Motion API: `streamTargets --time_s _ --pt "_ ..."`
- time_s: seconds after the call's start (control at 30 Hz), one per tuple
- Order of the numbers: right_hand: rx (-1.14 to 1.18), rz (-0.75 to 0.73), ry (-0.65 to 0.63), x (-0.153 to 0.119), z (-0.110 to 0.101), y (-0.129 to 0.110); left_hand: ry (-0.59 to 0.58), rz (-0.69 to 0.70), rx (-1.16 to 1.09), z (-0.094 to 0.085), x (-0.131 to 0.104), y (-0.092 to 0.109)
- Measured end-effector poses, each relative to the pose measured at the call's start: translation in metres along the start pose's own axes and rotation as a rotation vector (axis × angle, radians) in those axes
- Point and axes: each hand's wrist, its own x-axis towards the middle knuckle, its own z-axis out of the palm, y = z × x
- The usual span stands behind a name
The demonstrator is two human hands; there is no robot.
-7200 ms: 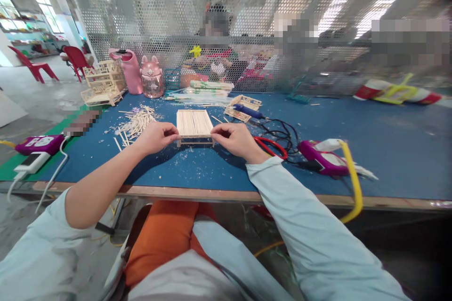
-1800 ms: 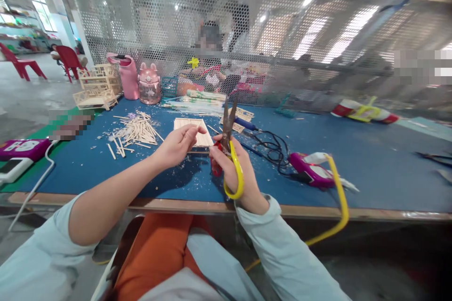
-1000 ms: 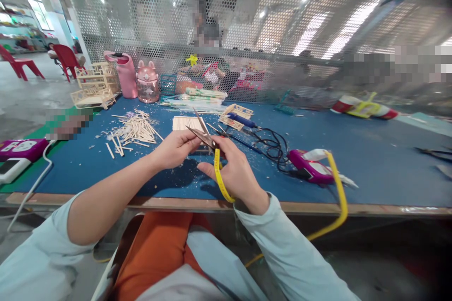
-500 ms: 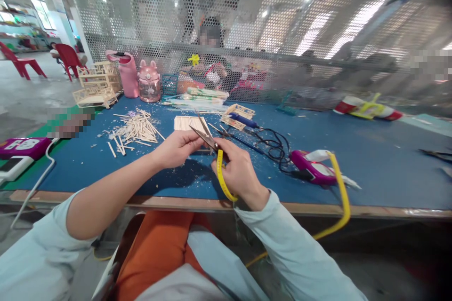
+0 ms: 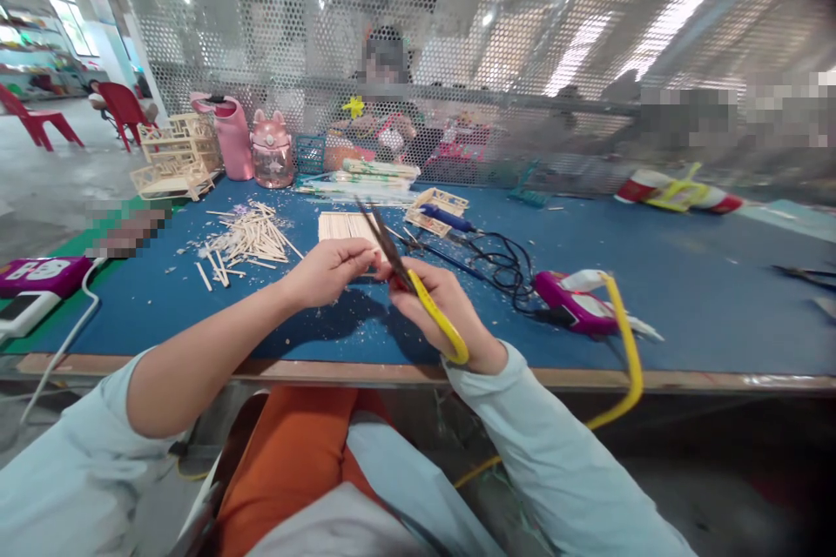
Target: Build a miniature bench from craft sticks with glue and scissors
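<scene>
Right hand (image 5: 450, 300) grips dark-bladed, yellow-handled metal scissors (image 5: 400, 265), points up and blades slightly parted; left hand (image 5: 330, 271) just beside, fingertips pinched together, anything between them too small to tell. Just beyond on the blue tabletop (image 5: 627, 261), partly hidden by that hand, sits a pale, flat panel of close-set wooden sticks (image 5: 340, 226): visible top looks filled, lower edge unclear, trimming probably unfinished. Farther off, loose pale sticks (image 5: 258, 235) lie heaped at left, apparently unused; a pale openwork wooden frame (image 5: 439, 207) lies at right, under a blue-handled tool (image 5: 448, 218).
</scene>
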Motion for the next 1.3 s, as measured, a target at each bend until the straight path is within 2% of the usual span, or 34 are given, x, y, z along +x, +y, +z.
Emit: streamTargets --time_s 0.1,0.27,0.37,0.43,0.5,0.63,0.67,0.73,0.83,0.9,1.0,1.13,1.2,1.3 --pt "0.055 0.074 0.185 0.005 0.002 0.002 0.067 -0.055 -0.1 0.0 0.0 -0.003" --pt "-0.05 0.217 0.244 0.009 -0.011 0.019 0.137 -0.093 -0.295 -0.002 0.003 -0.006" --pt "-0.352 0.39 0.256 0.004 -0.029 0.031 0.306 -0.086 -0.365 -0.011 0.007 -0.005" --pt "-0.594 0.504 0.194 0.0 -0.04 0.038 0.42 -0.084 -0.397 -0.02 0.009 -0.004" --pt "-0.777 0.536 0.097 -0.002 -0.049 0.045 0.494 -0.107 -0.427 -0.029 0.01 -0.006" --pt "-1.012 0.386 -0.14 0.001 -0.06 0.056 0.575 -0.219 -0.484 -0.04 0.009 -0.013" --pt "-1.059 0.351 -0.163 0.002 -0.062 0.057 0.581 -0.253 -0.489 -0.041 0.009 -0.015" --pt "-1.107 0.278 -0.114 0.007 -0.063 0.053 0.575 -0.319 -0.471 -0.042 0.008 -0.016" --pt "-0.956 0.046 0.01 0.02 -0.055 0.038 0.533 -0.391 -0.374 -0.04 0.006 -0.015" --pt "-0.751 -0.13 -0.072 0.031 -0.043 0.031 0.507 -0.409 -0.265 -0.036 0.004 -0.015" --pt "-0.608 -0.278 -0.155 0.047 -0.023 0.033 0.484 -0.373 -0.147 -0.028 0.002 -0.017" --pt "-0.551 -0.39 -0.1 0.055 -0.012 0.05 0.431 -0.324 -0.107 -0.022 0.0 -0.021" --pt "-0.549 -0.399 -0.046 0.053 -0.013 0.056 0.399 -0.282 -0.022 -0.024 -0.001 -0.022" --pt "-0.586 -0.408 -0.029 0.049 -0.015 0.06 0.386 -0.173 0.08 -0.036 -0.003 -0.022"
